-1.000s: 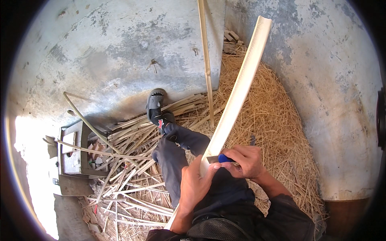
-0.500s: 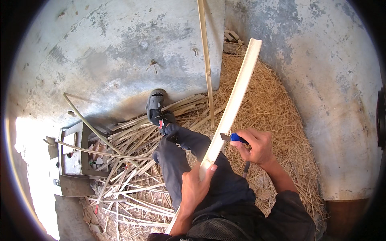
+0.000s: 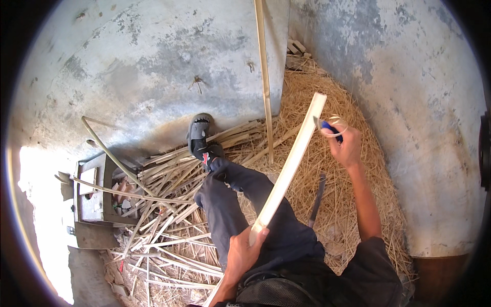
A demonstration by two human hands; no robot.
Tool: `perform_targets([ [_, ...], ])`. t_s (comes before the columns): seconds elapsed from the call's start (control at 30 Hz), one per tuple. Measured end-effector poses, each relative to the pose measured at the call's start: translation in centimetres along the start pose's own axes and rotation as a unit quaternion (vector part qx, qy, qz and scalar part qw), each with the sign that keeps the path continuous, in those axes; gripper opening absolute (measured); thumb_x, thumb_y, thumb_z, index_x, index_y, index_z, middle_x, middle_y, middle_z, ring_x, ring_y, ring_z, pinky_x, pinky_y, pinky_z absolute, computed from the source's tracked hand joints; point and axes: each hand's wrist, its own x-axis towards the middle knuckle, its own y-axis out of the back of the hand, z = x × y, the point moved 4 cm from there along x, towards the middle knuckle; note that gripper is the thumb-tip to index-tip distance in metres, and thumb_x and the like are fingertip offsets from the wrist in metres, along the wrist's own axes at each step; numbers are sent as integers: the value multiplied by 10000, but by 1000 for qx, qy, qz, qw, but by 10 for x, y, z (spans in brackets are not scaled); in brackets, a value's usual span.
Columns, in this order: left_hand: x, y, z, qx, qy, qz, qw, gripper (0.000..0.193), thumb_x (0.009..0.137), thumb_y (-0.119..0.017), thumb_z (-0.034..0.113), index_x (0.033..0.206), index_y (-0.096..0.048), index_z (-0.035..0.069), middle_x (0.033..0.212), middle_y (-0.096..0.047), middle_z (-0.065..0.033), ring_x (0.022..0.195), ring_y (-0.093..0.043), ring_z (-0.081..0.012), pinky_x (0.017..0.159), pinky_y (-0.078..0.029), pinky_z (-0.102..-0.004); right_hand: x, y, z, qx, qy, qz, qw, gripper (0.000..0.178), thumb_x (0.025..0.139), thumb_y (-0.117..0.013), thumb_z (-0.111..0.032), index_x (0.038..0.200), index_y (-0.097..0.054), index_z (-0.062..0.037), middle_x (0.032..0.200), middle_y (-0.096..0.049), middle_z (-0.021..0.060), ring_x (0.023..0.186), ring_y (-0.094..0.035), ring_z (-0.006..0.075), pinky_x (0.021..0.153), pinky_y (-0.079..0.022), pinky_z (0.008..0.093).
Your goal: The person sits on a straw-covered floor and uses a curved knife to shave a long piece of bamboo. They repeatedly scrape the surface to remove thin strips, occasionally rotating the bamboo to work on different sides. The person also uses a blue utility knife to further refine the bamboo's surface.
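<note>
My left hand (image 3: 242,251) is closed around the lower end of a pale split-bamboo strip (image 3: 290,166), which slants up and away to the right over my legs. My right hand (image 3: 348,146) grips a small knife with a blue handle (image 3: 331,131). Its short blade touches the strip's right edge near the far end. A thin curled shaving (image 3: 338,122) loops over the fingers of my right hand.
Straw-like shavings (image 3: 353,199) heap up on the right. Many cut strips (image 3: 169,225) lie on the left, beside a grey box (image 3: 97,197). A long dark blade (image 3: 318,197) rests on the shavings. One tall strip (image 3: 265,77) leans on the wall (image 3: 153,66).
My right hand and the knife have moved up and right along the strip towards its far end. The strip's far end has come lower and nearer. A curled shaving now shows at the knife.
</note>
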Motion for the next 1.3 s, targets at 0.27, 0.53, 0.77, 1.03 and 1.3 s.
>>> perform_targets([
  [0.27, -27, 12, -46, 56, 62, -68, 994, 438, 1006, -689, 406, 997, -727, -30, 644, -620, -180, 610, -622, -234, 597, -488, -401, 13, 42, 128, -149, -259, -105, 948, 467, 1003, -657, -502, 1061, -766, -51, 702, -656, 89, 624, -596, 165, 606, -469, 364],
  [0.53, 12, 15, -34, 6, -9, -31, 999, 456, 1047, -631, 388, 840, -642, -18, 578, -538, -61, 556, -526, -132, 535, -414, -374, -32, 15, 79, -38, -306, -165, 937, 527, 997, -653, -551, 1105, -758, -45, 728, -612, 36, 616, -531, 152, 613, -450, 361],
  [0.77, 41, -11, -32, -171, -41, -154, 972, 516, 1108, -404, 394, 726, -466, 53, 630, -421, 9, 598, -383, -100, 548, -321, -313, -59, -27, -41, 467, -294, -123, 825, 582, 991, -685, -523, 1316, -671, -41, 703, -465, -87, 607, -410, 25, 554, -319, 221],
  [1.03, 44, -19, -23, -157, -28, -193, 968, 476, 1115, -395, 340, 799, -522, 8, 685, -475, -58, 655, -446, -178, 640, -401, -364, -63, -43, -108, 459, -286, -45, 840, 422, 938, -778, -234, 1289, -672, -25, 829, -577, -67, 714, -482, -1, 622, -347, 187],
  [1.3, 39, -11, -2, -102, -50, -169, 979, 545, 1135, -385, 444, 821, -547, 29, 679, -442, -6, 650, -404, -119, 603, -360, -315, -62, -43, -104, 476, -295, -19, 828, 341, 947, -731, -159, 1254, -680, -18, 852, -609, -44, 781, -533, 35, 700, -411, 220],
])
